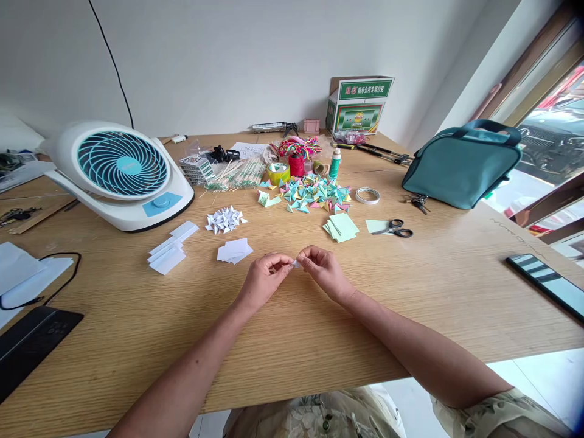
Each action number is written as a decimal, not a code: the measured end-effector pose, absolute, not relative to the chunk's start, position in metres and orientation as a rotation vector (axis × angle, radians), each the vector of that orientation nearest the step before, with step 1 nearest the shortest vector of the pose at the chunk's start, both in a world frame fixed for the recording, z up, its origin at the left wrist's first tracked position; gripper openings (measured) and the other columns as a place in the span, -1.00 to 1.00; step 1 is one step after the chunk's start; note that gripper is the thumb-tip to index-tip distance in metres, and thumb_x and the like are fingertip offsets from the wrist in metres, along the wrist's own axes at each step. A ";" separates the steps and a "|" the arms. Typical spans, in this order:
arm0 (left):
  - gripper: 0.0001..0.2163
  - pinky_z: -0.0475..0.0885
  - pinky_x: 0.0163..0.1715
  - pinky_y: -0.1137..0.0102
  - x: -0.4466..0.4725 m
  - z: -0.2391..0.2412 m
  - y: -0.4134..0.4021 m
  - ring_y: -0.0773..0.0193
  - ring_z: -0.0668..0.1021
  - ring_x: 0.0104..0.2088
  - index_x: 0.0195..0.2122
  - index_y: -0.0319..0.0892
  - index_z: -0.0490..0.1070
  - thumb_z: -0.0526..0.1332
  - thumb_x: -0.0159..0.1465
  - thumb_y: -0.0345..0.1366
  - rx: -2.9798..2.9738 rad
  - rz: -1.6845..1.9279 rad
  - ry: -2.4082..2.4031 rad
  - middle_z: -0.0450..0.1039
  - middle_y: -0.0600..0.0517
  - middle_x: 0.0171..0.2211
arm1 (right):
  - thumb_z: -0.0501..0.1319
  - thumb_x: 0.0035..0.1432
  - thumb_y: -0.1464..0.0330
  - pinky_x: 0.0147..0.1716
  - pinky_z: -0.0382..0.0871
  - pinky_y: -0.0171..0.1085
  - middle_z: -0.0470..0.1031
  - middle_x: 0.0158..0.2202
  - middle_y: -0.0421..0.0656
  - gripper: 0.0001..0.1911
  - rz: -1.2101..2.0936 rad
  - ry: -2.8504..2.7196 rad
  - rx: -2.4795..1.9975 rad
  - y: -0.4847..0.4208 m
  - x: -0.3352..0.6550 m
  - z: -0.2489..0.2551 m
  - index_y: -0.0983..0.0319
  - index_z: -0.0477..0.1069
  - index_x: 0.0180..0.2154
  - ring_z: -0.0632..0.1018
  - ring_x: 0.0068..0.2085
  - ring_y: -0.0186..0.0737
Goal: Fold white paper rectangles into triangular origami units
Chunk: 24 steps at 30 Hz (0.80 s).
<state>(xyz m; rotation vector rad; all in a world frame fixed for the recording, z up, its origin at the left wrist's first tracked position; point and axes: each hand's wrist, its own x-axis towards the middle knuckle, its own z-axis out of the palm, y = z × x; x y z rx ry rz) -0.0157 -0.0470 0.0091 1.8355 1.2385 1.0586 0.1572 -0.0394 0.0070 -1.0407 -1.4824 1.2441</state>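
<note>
Between my two hands, low over the table, is a small piece of white paper point(296, 263), mostly hidden by the fingers. My left hand point(267, 275) pinches its left side with thumb and fingertips. On its right side my right hand point(325, 272) does the same. Left of my left hand lies a short stack of white paper slips point(234, 250). Behind that sits a pile of small folded white paper triangles point(225, 219). More white slips point(170, 250) lie fanned farther left. Past my right hand are pale green paper squares point(341, 227).
Black scissors point(396, 228) rest on a green slip at the right. Coloured folded triangles point(314, 193), tape rolls and a glue bottle point(334, 163) stand behind. A white fan point(123, 170) is at left; a teal bag point(460, 164) and a phone point(547, 283) are at right.
</note>
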 end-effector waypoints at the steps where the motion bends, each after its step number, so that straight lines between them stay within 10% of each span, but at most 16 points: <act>1: -0.88 0.34 -0.39 0.48 -0.015 0.009 -0.047 0.34 0.46 -0.41 -0.35 -0.20 0.50 0.21 0.20 -0.29 1.817 1.050 1.233 0.50 0.03 -0.40 | 0.20 0.08 0.00 -0.47 0.12 -0.32 0.27 -0.51 -0.24 -0.57 1.257 -1.479 -1.049 -0.039 0.157 0.006 0.26 0.34 -0.43 0.24 -0.47 -0.35; 24: -0.70 0.17 -0.66 0.54 -0.017 0.006 -0.043 0.45 0.27 -0.63 -0.40 -0.20 0.33 0.13 0.26 -0.04 1.557 0.780 1.118 0.23 0.15 -0.60 | 0.05 0.23 0.10 -0.41 0.17 -0.30 0.27 -0.49 -0.24 -0.67 1.154 -1.643 -1.060 -0.040 0.155 0.002 0.23 0.27 -0.40 0.29 -0.43 -0.30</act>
